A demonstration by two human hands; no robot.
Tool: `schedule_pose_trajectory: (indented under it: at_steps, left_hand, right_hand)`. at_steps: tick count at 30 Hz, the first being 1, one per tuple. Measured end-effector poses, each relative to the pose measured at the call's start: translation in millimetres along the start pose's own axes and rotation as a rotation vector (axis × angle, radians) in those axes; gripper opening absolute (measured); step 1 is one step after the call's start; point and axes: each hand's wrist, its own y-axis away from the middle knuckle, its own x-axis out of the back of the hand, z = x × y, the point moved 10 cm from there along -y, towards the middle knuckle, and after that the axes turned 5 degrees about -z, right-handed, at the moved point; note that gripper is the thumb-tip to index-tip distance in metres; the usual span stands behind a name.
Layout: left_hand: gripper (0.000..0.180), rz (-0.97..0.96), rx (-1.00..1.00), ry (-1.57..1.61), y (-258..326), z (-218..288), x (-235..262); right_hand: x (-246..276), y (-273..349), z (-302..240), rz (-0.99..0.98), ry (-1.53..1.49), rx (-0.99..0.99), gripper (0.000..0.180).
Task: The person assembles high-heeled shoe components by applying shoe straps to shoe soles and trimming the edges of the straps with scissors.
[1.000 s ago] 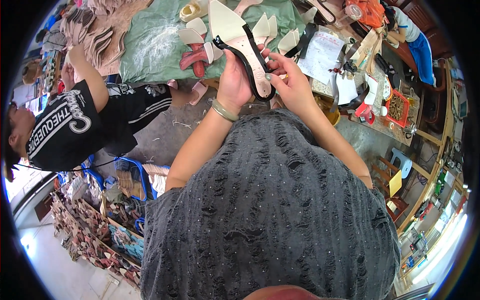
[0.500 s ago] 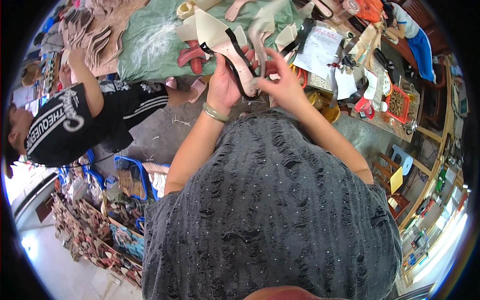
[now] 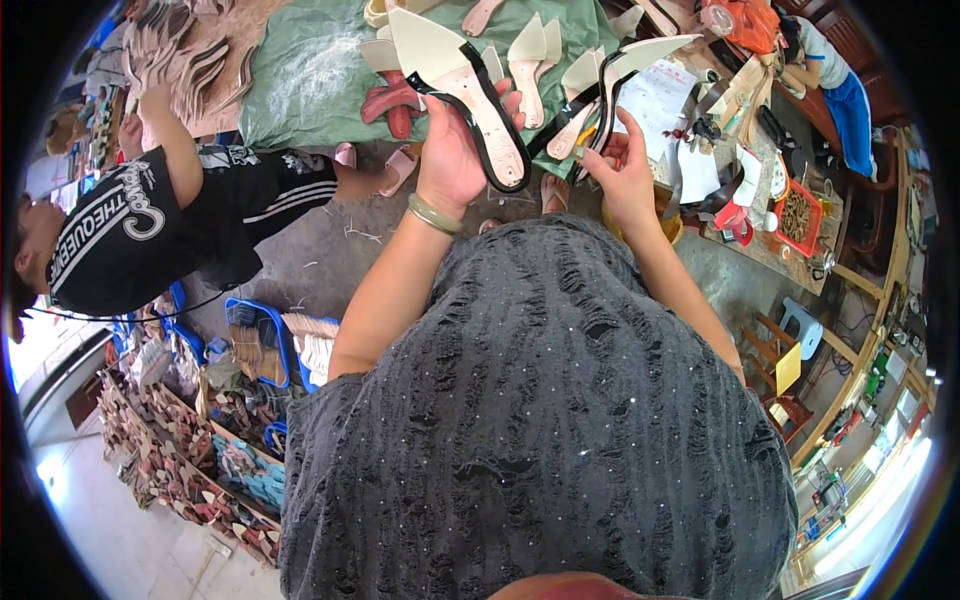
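My left hand (image 3: pixel 452 165) grips a shoe insole (image 3: pixel 497 138), a pale pink board with a long white pointed toe piece and a black strip along its edge. It is tilted, toe away from me. To its right, my right hand (image 3: pixel 628 180) pinches a second shoe insole (image 3: pixel 628 62), seen nearly edge-on, with the same white point and black edging. A small yellow spot shows by the right thumb; I cannot make out what it is. Just beyond lie more pale insoles (image 3: pixel 527 88) with white points and some dark red pieces (image 3: pixel 398 108).
A green sheet (image 3: pixel 305 85) covers the bench ahead. At right are a written paper (image 3: pixel 655 110), straps and an orange-red basket (image 3: pixel 797 215). A co-worker in black (image 3: pixel 140 230) stands at left beside stacked soles (image 3: pixel 190 75); another person (image 3: pixel 838 85) is far right.
My right hand has moved right, away from the left, carrying the second insole, which was blurred beside the first. The left hand's insole has turned slightly, its heel end swinging right.
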Motion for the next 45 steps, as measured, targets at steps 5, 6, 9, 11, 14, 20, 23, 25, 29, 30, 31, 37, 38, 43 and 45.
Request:
schedule_pose_trajectory:
  at_steps: [5, 6, 9, 11, 14, 20, 23, 25, 29, 30, 31, 37, 38, 43, 45]
  left_hand:
    - [0.065, 0.035, -0.018, -0.04, 1.9, 4.5, 13.8]
    - [0.065, 0.065, -0.021, -0.048, 3.9, 6.4, 19.8]
    - [0.067, 0.083, -0.042, -0.033, 13.8, 14.7, 38.7]
    - [0.067, 0.129, -0.079, -0.064, 24.8, 22.5, 54.8]
    - [0.063, 0.336, -0.103, -0.109, 45.4, 31.5, 85.7]
    - [0.06, 0.35, -0.11, -0.074, 68.7, 31.8, 100.9]
    - [0.06, 0.36, -0.115, -0.098, 69.7, 31.9, 99.6]
    - [0.059, 0.379, -0.121, -0.094, 69.3, 32.5, 98.8]
    - [0.06, 0.38, -0.149, -0.129, 67.4, 37.1, 99.3]
    - [0.06, 0.384, -0.153, -0.129, 68.1, 37.9, 100.5]
    - [0.06, 0.384, -0.155, -0.122, 68.4, 38.4, 101.5]
    - [0.059, 0.395, -0.149, -0.218, 72.2, 38.1, 99.1]
    - [0.059, 0.391, -0.141, -0.221, 72.7, 36.1, 97.2]
    - [0.054, 0.427, -0.053, -0.249, 83.4, 20.6, 104.9]
    - [0.053, 0.42, -0.019, -0.321, 82.0, 12.4, 94.6]
  right_hand:
    - [26.1, -2.2, -1.5, 0.125, 0.062, 0.075, 0.077]
    - [39.9, -4.4, -0.6, 0.172, 0.073, 0.108, 0.078]
    - [82.5, -11.5, 1.1, 0.312, 0.084, 0.145, 0.078]
    - [111.4, -13.9, 7.5, 0.389, 0.192, 0.11, 0.076]
    - [130.9, -11.8, 22.9, 0.417, 0.131, 0.076, 0.075]
    - [121.4, -7.7, 45.3, 0.384, 0.168, -0.009, 0.073]
    - [110.5, -9.4, 54.1, 0.352, 0.173, -0.013, 0.074]
    - [105.0, -11.9, 61.5, 0.325, 0.226, -0.023, 0.073]
    - [98.5, -15.9, 66.6, 0.283, 0.325, -0.004, 0.067]
    - [97.7, -16.7, 68.9, 0.277, 0.319, -0.013, 0.067]
    - [97.2, -18.0, 71.4, 0.272, 0.313, -0.021, 0.068]
    - [105.0, -19.7, 83.7, 0.261, 0.362, -0.05, 0.065]
    - [106.4, -16.7, 84.3, 0.268, 0.362, -0.044, 0.065]
    - [106.9, -8.0, 86.3, 0.322, 0.587, 0.025, 0.065]
    - [103.9, -3.9, 88.7, 0.279, 0.575, -0.036, 0.069]
